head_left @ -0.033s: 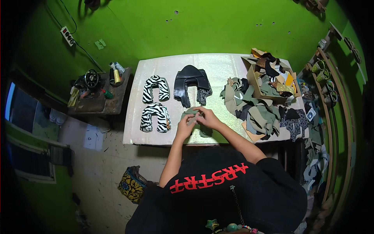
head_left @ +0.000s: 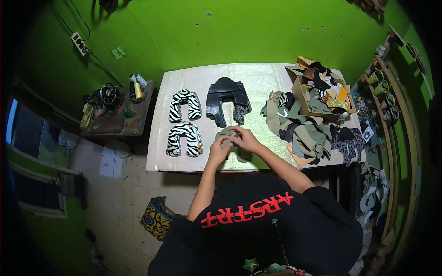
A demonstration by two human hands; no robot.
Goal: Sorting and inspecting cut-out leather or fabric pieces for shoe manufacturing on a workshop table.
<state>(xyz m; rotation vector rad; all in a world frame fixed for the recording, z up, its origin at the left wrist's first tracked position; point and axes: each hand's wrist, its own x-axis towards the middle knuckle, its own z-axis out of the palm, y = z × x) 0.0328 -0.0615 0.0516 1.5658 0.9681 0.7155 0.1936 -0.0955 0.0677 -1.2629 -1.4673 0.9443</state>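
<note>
Near the front edge of the surface (head_left: 159, 154), our left hand (head_left: 218, 148) and right hand (head_left: 247, 140) pinch an olive-green cut piece (head_left: 224, 132); we judge it light, pliable, best held by its edges.

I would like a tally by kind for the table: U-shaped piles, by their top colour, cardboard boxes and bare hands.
Zebra-striped piles: 2
Black-topped pile: 1
Cardboard box: 1
Bare hands: 2
Total: 6
</note>
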